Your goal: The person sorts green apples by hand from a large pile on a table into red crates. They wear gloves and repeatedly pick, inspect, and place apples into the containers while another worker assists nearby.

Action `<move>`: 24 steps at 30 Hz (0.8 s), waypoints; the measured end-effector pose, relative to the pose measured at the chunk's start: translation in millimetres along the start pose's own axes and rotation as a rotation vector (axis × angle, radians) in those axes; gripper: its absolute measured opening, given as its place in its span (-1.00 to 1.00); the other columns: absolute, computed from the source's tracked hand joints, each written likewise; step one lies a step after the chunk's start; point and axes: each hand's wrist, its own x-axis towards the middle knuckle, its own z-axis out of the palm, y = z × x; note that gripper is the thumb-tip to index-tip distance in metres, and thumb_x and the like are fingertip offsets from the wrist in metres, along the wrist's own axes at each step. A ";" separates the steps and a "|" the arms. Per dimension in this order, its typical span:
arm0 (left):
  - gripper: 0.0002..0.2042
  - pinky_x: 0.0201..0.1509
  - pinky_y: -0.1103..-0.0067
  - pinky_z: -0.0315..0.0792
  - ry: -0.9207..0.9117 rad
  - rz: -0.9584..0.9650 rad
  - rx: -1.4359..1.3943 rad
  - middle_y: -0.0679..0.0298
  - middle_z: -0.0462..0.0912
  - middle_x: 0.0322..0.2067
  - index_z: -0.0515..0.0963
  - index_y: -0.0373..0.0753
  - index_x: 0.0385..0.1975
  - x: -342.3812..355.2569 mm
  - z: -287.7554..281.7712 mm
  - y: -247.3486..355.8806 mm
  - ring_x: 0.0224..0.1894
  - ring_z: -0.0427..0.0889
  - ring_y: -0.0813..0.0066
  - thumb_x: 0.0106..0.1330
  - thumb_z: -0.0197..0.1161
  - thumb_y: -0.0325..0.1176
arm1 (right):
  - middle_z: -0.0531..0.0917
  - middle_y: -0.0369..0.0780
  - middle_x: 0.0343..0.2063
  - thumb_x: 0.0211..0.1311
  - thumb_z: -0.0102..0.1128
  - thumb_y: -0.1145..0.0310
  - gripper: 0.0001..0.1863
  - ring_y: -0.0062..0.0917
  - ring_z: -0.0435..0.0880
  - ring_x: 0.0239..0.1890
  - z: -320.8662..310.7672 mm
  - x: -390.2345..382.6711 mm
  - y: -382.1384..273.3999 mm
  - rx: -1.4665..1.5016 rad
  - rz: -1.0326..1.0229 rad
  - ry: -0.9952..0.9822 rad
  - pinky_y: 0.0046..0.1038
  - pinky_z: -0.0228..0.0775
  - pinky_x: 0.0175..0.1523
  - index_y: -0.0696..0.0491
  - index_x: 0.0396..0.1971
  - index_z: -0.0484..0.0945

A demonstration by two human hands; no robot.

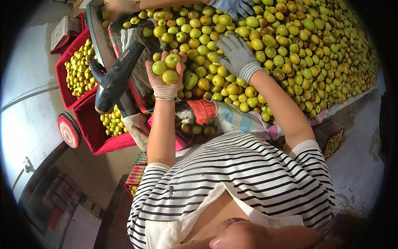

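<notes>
My left hand (166,79), in a pale glove with bare fingertips, is turned palm up. Its fingers curl around several yellow-green jujubes (172,61). In a grey striped glove, my right hand (237,54) lies palm down on a big heap of jujubes (298,50), fingers spread, with nothing visibly gripped; what is under the palm is hidden. Many fruits in the heap have brown patches. Just left of my left hand is a dark hair-dryer-shaped tool (118,79), tilted, with its wider end toward the upper right.
Another person's gloved hand (233,6) reaches into the heap at the top. At left stand red-lined baskets (62,76) holding jujubes. A round patterned pad (69,129) is beside them. A crate (331,135) of fruit stands low at right, below the cloth-covered table edge (327,114).
</notes>
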 end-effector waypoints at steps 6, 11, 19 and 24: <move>-0.41 -0.09 0.14 0.65 0.010 0.081 -0.084 0.05 0.47 0.06 0.52 -0.29 -0.21 -2.9 4.7 0.0 0.28 0.32 -0.05 0.14 0.25 0.21 | 0.25 -0.14 0.29 0.10 0.19 -0.11 -0.19 -0.23 0.09 0.39 1.2 -2.0 -34.4 0.105 -0.041 0.029 -0.08 -0.17 0.46 0.02 0.29 0.27; -0.47 -0.10 0.20 0.65 -0.022 0.145 -0.037 0.07 0.52 0.03 0.53 -0.29 -0.32 -1.3 0.2 4.4 0.26 0.35 -0.04 0.11 0.29 0.16 | 0.38 -0.18 0.20 0.10 0.20 0.05 -0.36 -0.31 0.21 0.34 10.6 12.3 -43.3 0.144 -0.096 0.123 -0.16 -0.11 0.46 0.00 0.18 0.39; -0.49 0.01 0.16 0.58 0.018 0.206 -0.077 0.06 0.55 0.04 0.54 -0.27 -0.34 -3.2 -11.2 18.0 0.25 0.37 -0.06 0.13 0.23 0.15 | 0.56 -0.19 -0.16 0.28 0.05 0.30 -0.75 -0.30 0.63 -0.13 3.2 73.4 -28.7 0.113 -0.005 0.076 -0.27 0.41 0.07 -0.02 -0.09 0.57; -0.52 -0.04 0.14 0.55 0.171 0.316 -0.094 0.10 0.59 -0.01 0.56 -0.23 -0.34 -0.6 -1.5 5.9 0.21 0.39 -0.10 0.20 0.16 0.16 | 0.63 -0.05 -0.11 0.21 0.04 0.47 -0.79 -0.22 0.68 -0.08 -6.1 100.9 -28.8 -0.029 -0.027 -0.255 -0.22 0.56 -0.05 0.06 -0.27 0.67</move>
